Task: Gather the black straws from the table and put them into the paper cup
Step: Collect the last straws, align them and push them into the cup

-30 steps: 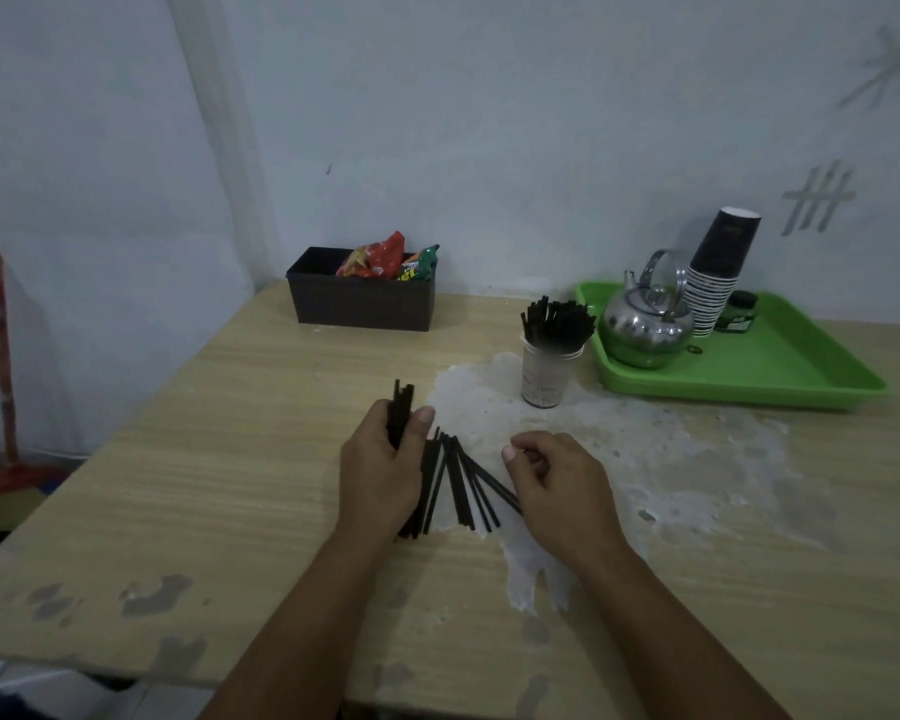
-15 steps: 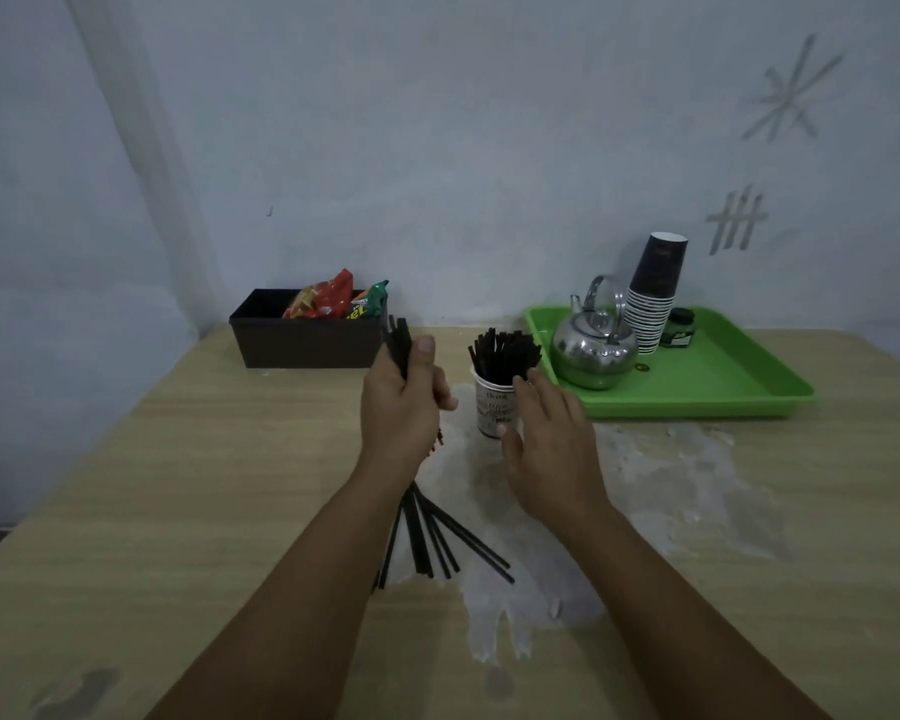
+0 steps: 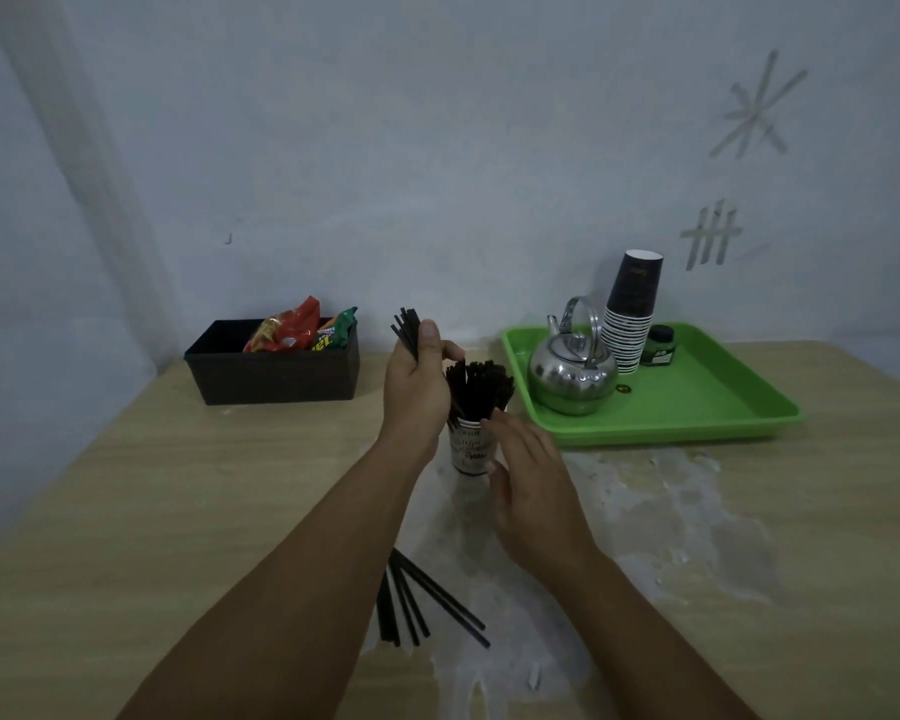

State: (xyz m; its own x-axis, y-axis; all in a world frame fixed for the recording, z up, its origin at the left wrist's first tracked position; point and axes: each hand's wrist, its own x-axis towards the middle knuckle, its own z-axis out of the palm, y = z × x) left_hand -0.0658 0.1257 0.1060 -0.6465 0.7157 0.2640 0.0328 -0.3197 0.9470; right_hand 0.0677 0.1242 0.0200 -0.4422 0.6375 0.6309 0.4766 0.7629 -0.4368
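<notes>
Black straws (image 3: pixel 409 331) gripped in left hand (image 3: pixel 418 392) above paper cup (image 3: pixel 468 449), right hand (image 3: pixel 533 485) relaxed, fingers straight, touching cup's side

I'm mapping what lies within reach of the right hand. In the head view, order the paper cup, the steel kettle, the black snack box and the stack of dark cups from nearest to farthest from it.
From the right hand:
1. Paper cup, right at its fingertips, to their left.
2. Steel kettle, behind and to the right, on the green tray.
3. Stack of dark cups, farther back on the tray.
4. Black snack box, far left, by the wall.
</notes>
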